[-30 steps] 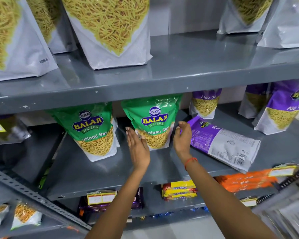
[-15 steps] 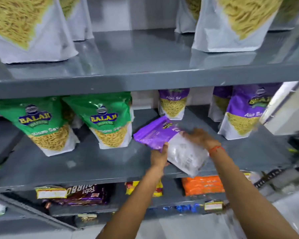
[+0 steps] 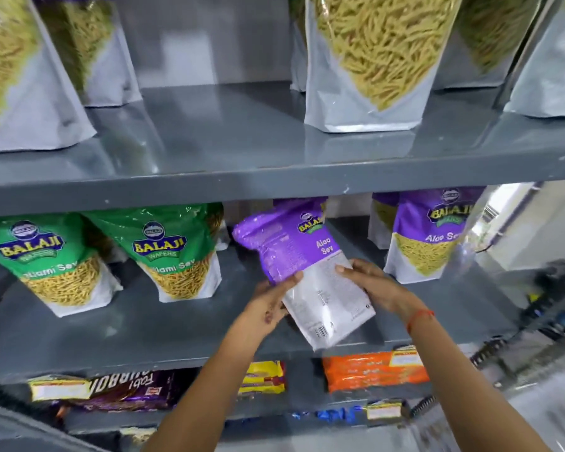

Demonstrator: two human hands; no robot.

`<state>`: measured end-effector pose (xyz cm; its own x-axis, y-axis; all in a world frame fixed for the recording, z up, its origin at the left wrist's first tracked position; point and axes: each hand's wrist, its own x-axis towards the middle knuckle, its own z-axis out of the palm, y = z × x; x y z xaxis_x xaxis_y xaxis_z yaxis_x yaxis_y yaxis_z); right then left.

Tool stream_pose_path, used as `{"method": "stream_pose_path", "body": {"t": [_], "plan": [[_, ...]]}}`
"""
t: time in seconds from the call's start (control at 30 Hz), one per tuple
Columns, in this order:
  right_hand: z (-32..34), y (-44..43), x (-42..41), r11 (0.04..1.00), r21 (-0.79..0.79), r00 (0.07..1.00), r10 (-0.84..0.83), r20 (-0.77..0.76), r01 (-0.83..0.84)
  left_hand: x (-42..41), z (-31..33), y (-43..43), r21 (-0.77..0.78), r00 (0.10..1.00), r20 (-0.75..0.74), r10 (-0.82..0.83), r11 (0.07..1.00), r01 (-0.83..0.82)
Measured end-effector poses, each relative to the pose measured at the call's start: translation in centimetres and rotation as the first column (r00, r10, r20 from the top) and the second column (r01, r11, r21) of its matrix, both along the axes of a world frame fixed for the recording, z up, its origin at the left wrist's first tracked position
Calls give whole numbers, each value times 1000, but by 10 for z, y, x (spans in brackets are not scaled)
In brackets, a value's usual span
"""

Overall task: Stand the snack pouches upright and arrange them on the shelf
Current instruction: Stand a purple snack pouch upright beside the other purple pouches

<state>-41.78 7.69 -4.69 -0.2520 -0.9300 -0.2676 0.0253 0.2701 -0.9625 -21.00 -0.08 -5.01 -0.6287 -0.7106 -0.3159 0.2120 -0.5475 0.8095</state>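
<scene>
A purple-and-white Aloo Sev pouch (image 3: 294, 256) is tilted over the middle grey shelf (image 3: 144, 334), its back facing me and its top leaning up to the left. My left hand (image 3: 269, 305) grips its left edge and my right hand (image 3: 372, 287) grips its right edge. Two green Ratlami Sev pouches (image 3: 173, 252) (image 3: 46, 262) stand upright to the left. To the right stands another purple Aloo Sev pouch (image 3: 434, 236), with one more behind it. A further purple pouch at the back is mostly hidden by the held one.
The upper shelf (image 3: 242, 148) carries large white pouches of yellow sev (image 3: 369, 60). Below the middle shelf lie orange packets (image 3: 372, 370), yellow packets (image 3: 263, 378) and dark biscuit packs (image 3: 128, 389). Bare shelf surface shows between the green pouches and the right purple pouch.
Both hands left the green pouch, took hold of the purple pouch that lay flat, and raised it to a tilted position. The camera view shifted right.
</scene>
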Motion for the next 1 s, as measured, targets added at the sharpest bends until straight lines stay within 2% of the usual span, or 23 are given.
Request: {"method": "stream_pose_path", "body": {"t": [0.1,0.23,0.33,0.4,0.47,0.53,0.57,0.6,0.7,0.8,0.9,1.0], "plan": [[9,-18,-5,986,-149,998,-69,8,69,-11,20,-20,-221,998,41,56,974,-46],[19,-42,1,955,-258,988,-152,-16,143,-20,36,-58,-509,987,118,112,860,-37],[0,-53,2,935,-299,977,-210,-31,192,-22,34,-76,-600,969,219,117,799,39],[-14,-55,2,933,-294,974,-224,-25,207,-21,22,-80,-610,960,235,152,792,24],[-20,-58,3,928,-280,967,-256,-7,244,-18,3,-74,-616,934,204,294,780,-111],[-21,-61,6,909,-302,952,-306,-11,289,-18,-16,-56,-689,818,214,535,676,-261],[-21,-63,9,892,-320,941,-340,-12,318,-19,-23,-43,-723,777,213,592,630,-282],[-21,-62,13,873,-337,926,-378,-14,352,-23,-26,-29,-750,780,208,591,608,-261],[-29,-52,30,811,-395,880,-475,-14,431,-37,-23,2,-736,862,235,449,661,-144],[-43,-39,45,785,-393,860,-510,31,479,-43,-25,3,-670,869,254,425,725,-159],[-54,-35,60,808,-348,876,-469,108,475,-42,-27,3,-640,893,252,373,757,-136],[-57,-34,73,855,-318,913,-380,152,409,-45,-20,-2,-640,890,233,393,751,-164]]}}
